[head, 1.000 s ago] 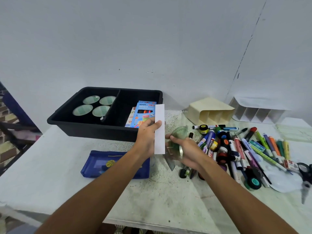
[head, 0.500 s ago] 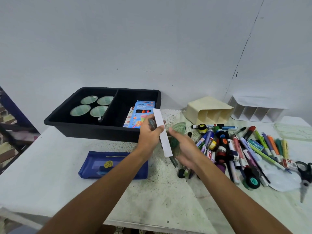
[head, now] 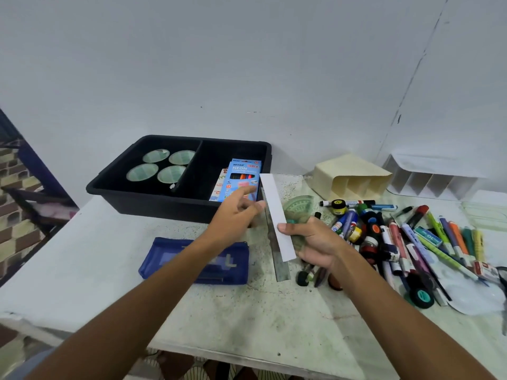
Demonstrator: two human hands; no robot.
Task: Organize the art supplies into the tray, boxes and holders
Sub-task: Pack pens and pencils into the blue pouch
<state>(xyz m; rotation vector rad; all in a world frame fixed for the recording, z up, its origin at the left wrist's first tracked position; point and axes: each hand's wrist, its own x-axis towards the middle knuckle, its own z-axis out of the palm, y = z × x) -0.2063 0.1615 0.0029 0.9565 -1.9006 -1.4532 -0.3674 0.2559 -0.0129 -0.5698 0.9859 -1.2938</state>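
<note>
My right hand (head: 315,242) grips a white flat strip (head: 274,209) by its lower half, together with a green see-through protractor (head: 299,208). A grey metal ruler (head: 278,266) runs just behind the strip; whether it is held too I cannot tell. My left hand (head: 233,220) hovers just left of the strip, fingers spread, holding nothing. Behind it stands the black two-part tray (head: 153,198), with round tape rolls (head: 142,171) in its left part and a blue neon pencil box (head: 241,174) in its right part.
A blue zip pouch (head: 175,259) lies under my left forearm. A cream holder (head: 348,171) and a white holder (head: 430,179) lie on their sides at the back right. Several markers and paint pots (head: 397,237) are piled right, with a black tape roll (head: 421,296).
My left hand let go of the white strip and opened. My right hand now holds the strip, tilted, along with the protractor.
</note>
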